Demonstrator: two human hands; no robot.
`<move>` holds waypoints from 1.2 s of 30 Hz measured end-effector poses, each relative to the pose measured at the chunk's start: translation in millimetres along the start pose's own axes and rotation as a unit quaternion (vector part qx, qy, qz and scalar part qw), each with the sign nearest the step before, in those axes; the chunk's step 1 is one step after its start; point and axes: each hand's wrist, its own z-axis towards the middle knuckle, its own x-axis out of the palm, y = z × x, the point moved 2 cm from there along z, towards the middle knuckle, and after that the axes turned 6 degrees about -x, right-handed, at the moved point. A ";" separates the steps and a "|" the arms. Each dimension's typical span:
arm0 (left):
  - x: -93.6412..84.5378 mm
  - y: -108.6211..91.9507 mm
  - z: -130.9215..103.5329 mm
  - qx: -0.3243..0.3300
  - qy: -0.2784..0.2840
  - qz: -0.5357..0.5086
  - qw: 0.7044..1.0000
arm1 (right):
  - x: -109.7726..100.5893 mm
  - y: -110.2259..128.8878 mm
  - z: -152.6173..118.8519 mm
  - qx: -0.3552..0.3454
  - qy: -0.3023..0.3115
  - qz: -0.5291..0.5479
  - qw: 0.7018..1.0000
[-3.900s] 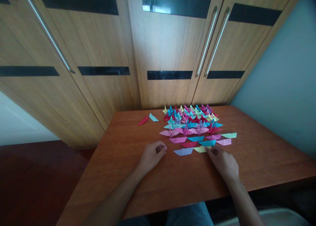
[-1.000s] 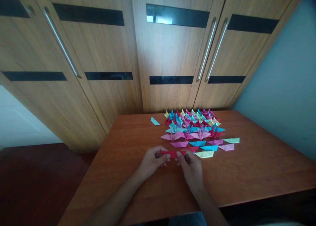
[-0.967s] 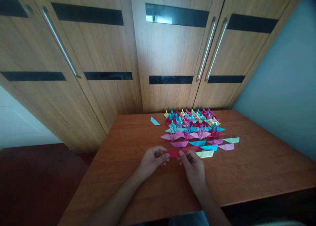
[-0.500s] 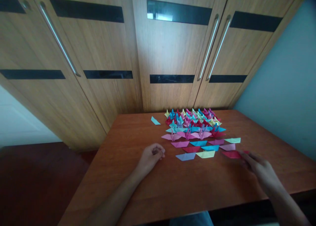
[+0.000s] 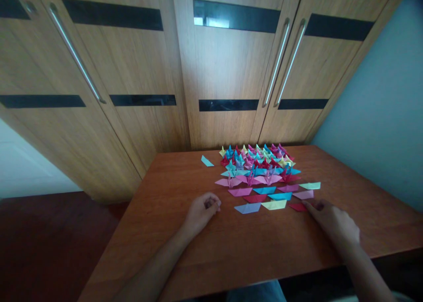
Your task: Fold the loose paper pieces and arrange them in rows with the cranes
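My right hand [image 5: 333, 225] has its thumb and fingers closed on the right end of a flat red folded paper piece [image 5: 297, 208], low over the table. Left of it, in the same front row, lie a pale yellow folded piece [image 5: 274, 204] and a lavender folded piece [image 5: 247, 208]. My left hand [image 5: 201, 211] rests on the table left of these rows, fingers curled in with nothing visible in them. Behind are more flat pieces, among them a blue one [image 5: 280, 196] and a mauve one [image 5: 303, 194].
Several rows of coloured origami cranes [image 5: 253, 178] stand at the back of the brown wooden table [image 5: 175, 183]. A lone pale aqua folded piece [image 5: 207, 161] lies to their left. Wooden wardrobe doors [image 5: 224, 64] rise behind, and a blue wall [image 5: 373, 112] bounds the right.
My right hand has slid left with the red folded paper piece, bringing it closer to the pale yellow one. My left hand stays in place. The view has shifted slightly.
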 end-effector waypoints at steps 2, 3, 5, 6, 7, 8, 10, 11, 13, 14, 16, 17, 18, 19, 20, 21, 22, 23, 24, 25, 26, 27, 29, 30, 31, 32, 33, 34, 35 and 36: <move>-0.1 -1.5 -0.5 0.001 0.001 -0.003 1.000 | 0.7 0.8 1.1 0.004 0.003 -0.001 1.000; -0.1 -2.4 -0.7 0.002 0.002 -0.005 1.000 | 1.0 1.1 1.8 0.007 0.006 -0.001 1.000; 0.0 -4.0 -0.9 0.001 0.002 -0.006 1.000 | 1.6 1.6 3.2 0.013 0.011 0.001 1.000; 0.0 -4.6 -1.0 -0.001 0.002 -0.005 1.000 | 1.8 1.9 3.8 0.014 0.012 0.001 1.000; 0.0 -5.1 -1.1 -0.003 0.002 -0.004 1.000 | 1.8 2.3 4.3 0.014 0.011 0.001 1.000; 0.1 -5.4 -1.1 -0.005 0.002 -0.004 1.000 | 1.7 2.8 4.6 0.013 0.008 0.000 1.000; 0.2 -5.3 -1.0 -0.005 0.005 -0.002 1.000 | 1.3 3.9 4.8 0.009 0.001 0.003 1.000; 0.2 -5.0 -0.9 -0.003 0.005 0.000 1.000 | 1.0 4.5 4.6 0.008 -0.003 0.005 1.000; 0.1 -4.0 -0.7 0.002 0.005 0.002 1.000 | 0.7 5.5 4.1 0.009 -0.011 0.010 1.000; 0.0 -3.5 -0.6 0.004 0.004 0.003 1.000 | 0.7 5.9 3.8 0.010 -0.015 0.012 1.000; -0.3 -3.0 -0.6 0.007 0.002 0.006 1.000 | 1.2 6.2 3.5 0.011 -0.024 0.014 1.000; -0.4 -3.1 -0.8 0.008 0.002 0.008 1.000 | 1.7 6.2 3.5 0.010 -0.028 0.014 0.999; -0.6 -3.4 -1.0 0.007 0.001 0.010 1.000 | 2.3 6.2 3.6 0.008 -0.031 0.014 0.999; -0.6 -3.8 -1.3 0.007 0.001 0.012 1.000 | 2.9 6.1 3.7 0.006 -0.034 0.013 0.999; -0.7 -4.4 -1.6 0.006 0.001 0.013 1.000 | 3.4 6.0 3.9 0.004 -0.036 0.012 0.999; -0.7 -4.8 -1.9 0.006 0.001 0.013 1.000 | 3.9 6.1 4.0 0.003 -0.037 0.011 0.999; -0.6 -5.2 -2.0 0.007 0.002 0.013 1.000 | 4.2 6.2 4.0 0.001 -0.038 0.011 0.999; -0.5 -5.3 -2.1 0.008 0.002 0.014 1.000 | 4.4 6.5 4.0 0.000 -0.038 0.012 0.999; -0.4 -5.2 -2.0 0.010 0.002 0.016 1.000 | 4.4 6.8 4.0 0.001 -0.038 0.013 0.999; -0.3 -4.8 -1.7 0.011 0.002 0.017 1.000 | 4.2 7.1 3.9 0.002 -0.037 0.014 0.999; -0.1 -4.2 -1.4 0.012 0.003 0.018 1.000 | 4.0 7.3 3.8 0.005 -0.034 0.015 0.999; 0.0 -3.5 -1.1 0.012 0.004 0.018 1.000 | 3.7 7.3 3.7 0.008 -0.032 0.017 0.999; 0.2 -2.4 -0.6 0.010 0.005 0.018 1.000 | 2.9 6.9 3.4 0.013 -0.028 0.020 0.999; 0.2 -2.1 -0.5 0.009 0.005 0.017 1.000 | 2.4 6.5 3.2 0.014 -0.027 0.020 0.999; 0.1 -2.2 -0.5 0.009 0.005 0.015 1.000 | 1.9 6.2 2.8 0.015 -0.028 0.020 0.999; -0.1 -2.6 -0.7 0.009 0.005 0.013 1.000 | 1.2 6.0 2.2 0.015 -0.033 0.019 0.999; -0.2 -3.2 -0.8 0.007 0.005 0.012 1.000 | 0.5 6.3 1.1 0.016 -0.040 0.017 0.999; -0.4 -3.9 -1.0 0.005 0.005 0.012 1.000 | -0.4 7.3 -0.4 0.016 -0.049 0.016 0.999; -0.5 -4.6 -1.1 0.004 0.006 0.012 1.000 | -1.3 9.4 -2.6 0.014 -0.060 0.016 0.998; -0.6 -5.3 -1.2 0.003 0.006 0.013 1.000 | -2.2 13.0 -5.6 0.009 -0.072 0.020 0.997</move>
